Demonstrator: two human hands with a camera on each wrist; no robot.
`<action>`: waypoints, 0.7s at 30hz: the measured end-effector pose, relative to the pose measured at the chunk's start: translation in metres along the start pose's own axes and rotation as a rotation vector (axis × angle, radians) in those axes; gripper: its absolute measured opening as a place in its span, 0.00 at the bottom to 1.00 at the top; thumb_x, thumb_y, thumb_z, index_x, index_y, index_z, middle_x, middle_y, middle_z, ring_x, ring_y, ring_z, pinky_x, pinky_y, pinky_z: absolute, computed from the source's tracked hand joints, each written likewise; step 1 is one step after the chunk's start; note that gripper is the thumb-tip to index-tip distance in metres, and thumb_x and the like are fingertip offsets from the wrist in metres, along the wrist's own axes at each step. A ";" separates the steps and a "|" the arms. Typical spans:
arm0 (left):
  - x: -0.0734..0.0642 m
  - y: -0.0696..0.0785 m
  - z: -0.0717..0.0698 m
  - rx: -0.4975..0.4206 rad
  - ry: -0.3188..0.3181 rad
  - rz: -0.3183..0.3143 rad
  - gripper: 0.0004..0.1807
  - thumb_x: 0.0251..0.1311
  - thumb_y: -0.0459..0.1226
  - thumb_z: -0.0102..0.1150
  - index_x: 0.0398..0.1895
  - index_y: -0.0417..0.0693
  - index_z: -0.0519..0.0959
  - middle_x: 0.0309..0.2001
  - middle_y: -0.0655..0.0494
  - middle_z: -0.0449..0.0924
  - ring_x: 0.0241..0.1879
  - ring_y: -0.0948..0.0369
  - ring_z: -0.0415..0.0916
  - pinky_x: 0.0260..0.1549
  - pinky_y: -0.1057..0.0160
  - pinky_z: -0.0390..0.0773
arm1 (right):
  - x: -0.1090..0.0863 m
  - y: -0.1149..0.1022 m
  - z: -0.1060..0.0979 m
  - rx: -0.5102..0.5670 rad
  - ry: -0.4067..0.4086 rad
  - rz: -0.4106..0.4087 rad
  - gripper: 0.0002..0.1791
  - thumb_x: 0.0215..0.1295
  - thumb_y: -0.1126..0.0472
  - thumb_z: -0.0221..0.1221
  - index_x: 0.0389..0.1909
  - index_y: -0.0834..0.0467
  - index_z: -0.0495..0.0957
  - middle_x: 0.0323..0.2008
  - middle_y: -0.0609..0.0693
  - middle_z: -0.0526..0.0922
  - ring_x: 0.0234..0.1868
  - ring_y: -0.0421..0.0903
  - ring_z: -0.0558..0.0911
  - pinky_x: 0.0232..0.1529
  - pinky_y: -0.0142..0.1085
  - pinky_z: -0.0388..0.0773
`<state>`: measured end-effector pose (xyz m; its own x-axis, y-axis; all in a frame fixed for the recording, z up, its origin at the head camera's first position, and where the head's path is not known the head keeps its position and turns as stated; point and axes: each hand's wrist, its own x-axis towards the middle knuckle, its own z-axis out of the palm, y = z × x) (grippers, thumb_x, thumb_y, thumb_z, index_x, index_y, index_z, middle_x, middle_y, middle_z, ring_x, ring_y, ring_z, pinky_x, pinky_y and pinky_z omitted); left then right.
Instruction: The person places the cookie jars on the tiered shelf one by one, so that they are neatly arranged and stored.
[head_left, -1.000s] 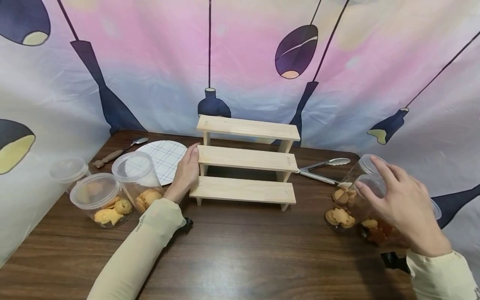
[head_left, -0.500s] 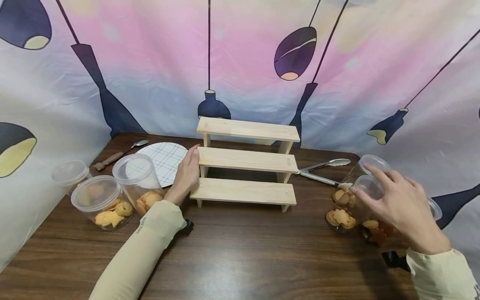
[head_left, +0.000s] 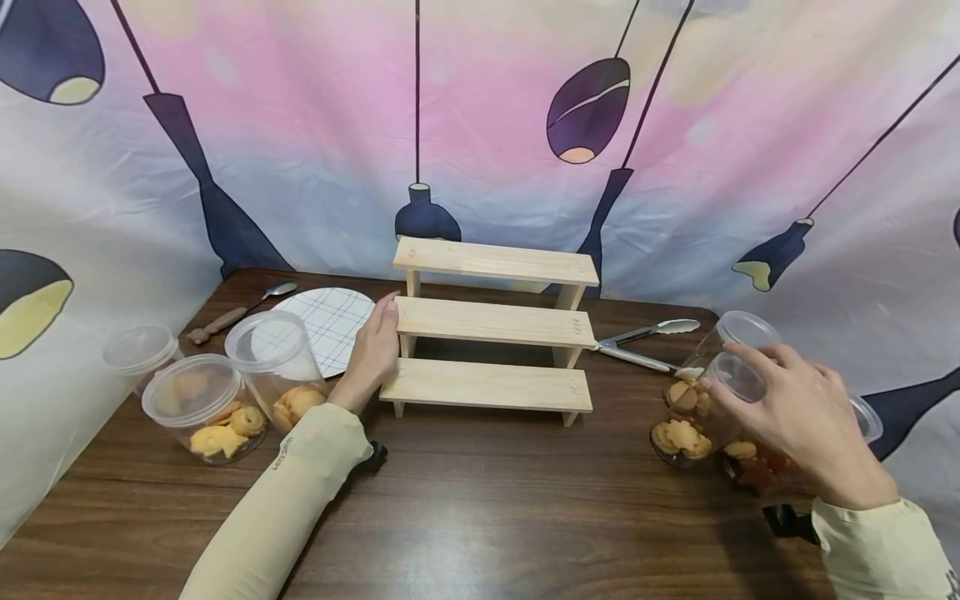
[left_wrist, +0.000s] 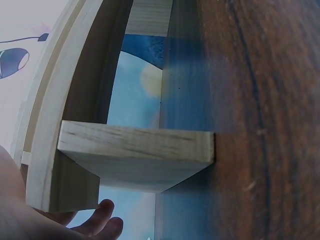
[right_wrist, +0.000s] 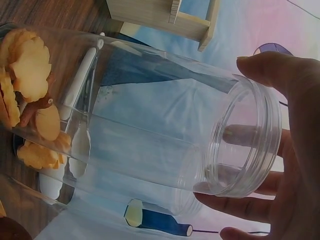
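My left hand (head_left: pixel 372 346) holds the left end of a three-tier wooden display stand (head_left: pixel 491 321), at its middle shelf. In the left wrist view its fingertips (left_wrist: pixel 102 220) curl beneath and behind the shelf end. On the right, my right hand (head_left: pixel 806 417) grips the top of a clear plastic cookie jar (right_wrist: pixel 165 120). The thumb is on one side of the rim and the fingers are on the other. Flower-shaped cookies (head_left: pixel 682 437) lie at the bottom of this upright jar. Another jar (head_left: pixel 750 329) stands behind it, and a third (head_left: pixel 866 417) is partly hidden by my hand.
Several lidded jars with cookies (head_left: pixel 217 429) stand on the left of the brown table (head_left: pixel 465 500). Behind them lie a round checked mat (head_left: pixel 333 321) and a spoon (head_left: pixel 240 312). Metal tongs (head_left: pixel 637 354) lie right of the stand. A printed cloth hangs behind.
My right hand has shifted slightly down and left, and its fingers have closed about the jar's top. The left hand stays on the stand.
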<state>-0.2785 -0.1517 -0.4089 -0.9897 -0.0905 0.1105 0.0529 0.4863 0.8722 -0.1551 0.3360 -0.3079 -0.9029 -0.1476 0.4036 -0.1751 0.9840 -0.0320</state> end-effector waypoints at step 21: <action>0.001 -0.001 0.000 0.002 0.001 0.020 0.34 0.76 0.59 0.20 0.79 0.60 0.55 0.76 0.49 0.58 0.74 0.47 0.54 0.73 0.45 0.53 | -0.003 0.003 0.003 0.093 0.026 0.007 0.33 0.60 0.40 0.66 0.61 0.55 0.78 0.53 0.69 0.75 0.44 0.67 0.78 0.33 0.65 0.72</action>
<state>-0.2792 -0.1525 -0.4099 -0.9884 -0.0817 0.1280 0.0720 0.4901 0.8687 -0.1544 0.3396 -0.3120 -0.8938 -0.1367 0.4270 -0.2054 0.9714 -0.1188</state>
